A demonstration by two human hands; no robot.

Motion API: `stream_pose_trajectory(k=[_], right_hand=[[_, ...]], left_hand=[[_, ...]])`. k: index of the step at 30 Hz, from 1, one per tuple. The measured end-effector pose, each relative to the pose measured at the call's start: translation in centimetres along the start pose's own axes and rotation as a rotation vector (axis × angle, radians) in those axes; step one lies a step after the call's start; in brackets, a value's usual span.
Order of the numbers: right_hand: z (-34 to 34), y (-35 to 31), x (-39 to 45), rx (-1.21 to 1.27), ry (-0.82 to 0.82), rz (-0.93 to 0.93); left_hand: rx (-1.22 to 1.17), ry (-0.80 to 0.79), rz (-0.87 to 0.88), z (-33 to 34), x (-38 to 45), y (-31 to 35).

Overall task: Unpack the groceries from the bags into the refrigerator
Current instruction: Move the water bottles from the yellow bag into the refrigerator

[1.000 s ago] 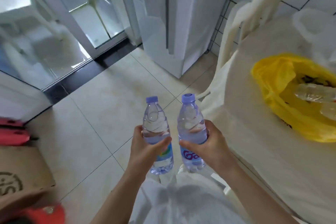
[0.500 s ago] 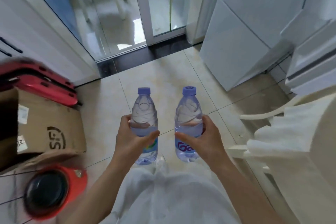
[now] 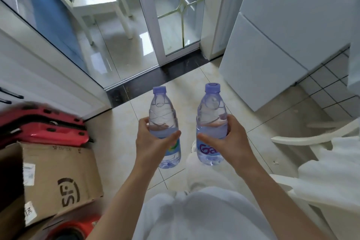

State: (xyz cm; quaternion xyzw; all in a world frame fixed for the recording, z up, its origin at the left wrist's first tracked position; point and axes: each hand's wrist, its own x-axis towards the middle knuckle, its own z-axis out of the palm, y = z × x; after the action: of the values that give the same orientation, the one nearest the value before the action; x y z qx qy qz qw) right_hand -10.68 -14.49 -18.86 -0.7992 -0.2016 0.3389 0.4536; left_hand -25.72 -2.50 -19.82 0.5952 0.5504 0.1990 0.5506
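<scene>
A: Where are the bottles?

B: Two water bottles stand upright in the air over the tiled floor [image 3: 120,138], side by side and apart. The left bottle [image 3: 163,122] sits in the left hand [image 3: 153,142], the right bottle [image 3: 212,122] in the right hand [image 3: 226,140]. Both have purple caps.

A: And each grip?

B: Each is wrapped round its bottle's middle, thumb across the front, fingers curled behind.

A: The refrigerator?

B: The white refrigerator [image 3: 272,45] stands ahead on the right, doors closed, well apart from the bottles.

A: What else?

B: A cardboard box [image 3: 58,177] at lower left, a red case [image 3: 42,128] just behind it, a glass door [image 3: 175,11] ahead, and a white chair [image 3: 315,138] at the right.
</scene>
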Motion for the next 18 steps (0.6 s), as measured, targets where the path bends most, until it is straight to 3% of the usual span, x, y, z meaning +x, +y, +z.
stream_pose_trajectory(k=[8,18], right_hand=[[-2.4,-5.2,12.4,-0.014,0.046,-0.019],[-5.3,-9.9,24.2,0.055,0.217,-0.016]], left_hand=[[0.028,-0.042,0.032,5.2,11.1,7.2],[0.026,-0.188,0.148,10.0,24.2,15.5]])
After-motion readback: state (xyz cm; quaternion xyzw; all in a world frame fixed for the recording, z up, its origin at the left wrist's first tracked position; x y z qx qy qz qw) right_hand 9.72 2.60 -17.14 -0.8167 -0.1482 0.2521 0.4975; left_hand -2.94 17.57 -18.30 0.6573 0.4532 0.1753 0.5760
